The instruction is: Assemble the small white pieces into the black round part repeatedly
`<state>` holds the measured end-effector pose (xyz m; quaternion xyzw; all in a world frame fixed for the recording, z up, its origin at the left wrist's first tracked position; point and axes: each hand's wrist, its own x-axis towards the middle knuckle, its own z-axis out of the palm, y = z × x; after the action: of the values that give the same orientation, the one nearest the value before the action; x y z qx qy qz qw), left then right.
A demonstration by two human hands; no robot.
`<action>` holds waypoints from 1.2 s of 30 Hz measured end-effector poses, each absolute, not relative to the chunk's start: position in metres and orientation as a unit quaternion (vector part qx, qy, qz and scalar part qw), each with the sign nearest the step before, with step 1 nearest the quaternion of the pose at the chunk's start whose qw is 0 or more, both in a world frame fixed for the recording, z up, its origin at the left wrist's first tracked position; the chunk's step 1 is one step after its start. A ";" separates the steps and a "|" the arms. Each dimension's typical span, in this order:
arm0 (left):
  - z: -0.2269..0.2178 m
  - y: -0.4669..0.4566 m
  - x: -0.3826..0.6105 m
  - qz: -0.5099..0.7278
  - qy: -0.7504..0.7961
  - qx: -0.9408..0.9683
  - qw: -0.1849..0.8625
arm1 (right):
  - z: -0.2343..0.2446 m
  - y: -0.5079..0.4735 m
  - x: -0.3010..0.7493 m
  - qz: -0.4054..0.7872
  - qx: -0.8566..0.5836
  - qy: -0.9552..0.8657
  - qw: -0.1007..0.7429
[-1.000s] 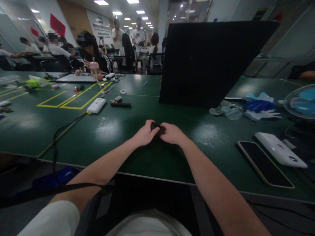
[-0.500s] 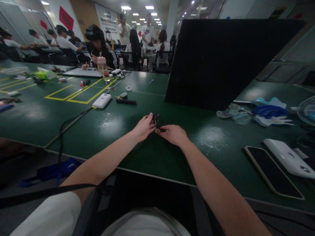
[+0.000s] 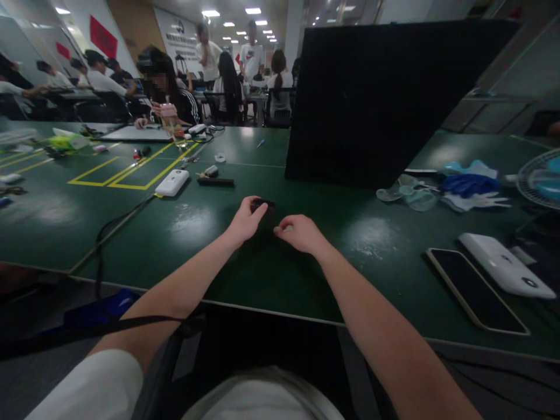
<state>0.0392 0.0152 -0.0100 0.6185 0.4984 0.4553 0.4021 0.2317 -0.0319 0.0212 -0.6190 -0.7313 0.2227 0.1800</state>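
Above the green table [image 3: 280, 280], my left hand [image 3: 245, 223] is closed around a small black object [image 3: 266, 204], with the thumb across its near side. What kind of object it is cannot be made out. A short way to the right, my right hand [image 3: 303, 233] pinches a small pale round piece [image 3: 277, 230] between thumb and fingertips. Fingers cover part of that piece. The two hands are apart, and the held things do not touch.
Beyond my hands stands a large black panel [image 3: 371, 105]. To the left lie a white power bank [image 3: 172, 183] and a black bar [image 3: 216, 182]. A phone [image 3: 476, 289], another white device [image 3: 505, 263], gloves [image 3: 470, 191] and a fan [image 3: 542, 178] are at right. A person sits across the table.
My hands have drawn apart, and the black object now lies flatter in my left hand. The round piece, earlier showing its holed face, is now turned and partly covered. The whole view shifted slightly.
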 end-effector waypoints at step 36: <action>-0.006 -0.001 0.038 0.329 0.417 0.760 0.374 | 0.036 -0.043 0.231 0.193 -0.659 -0.703 0.183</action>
<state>0.0380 -0.0013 -0.0060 0.7605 0.4166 0.3291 0.3739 0.2307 -0.0431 0.0362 -0.6595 -0.7031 0.1934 0.1827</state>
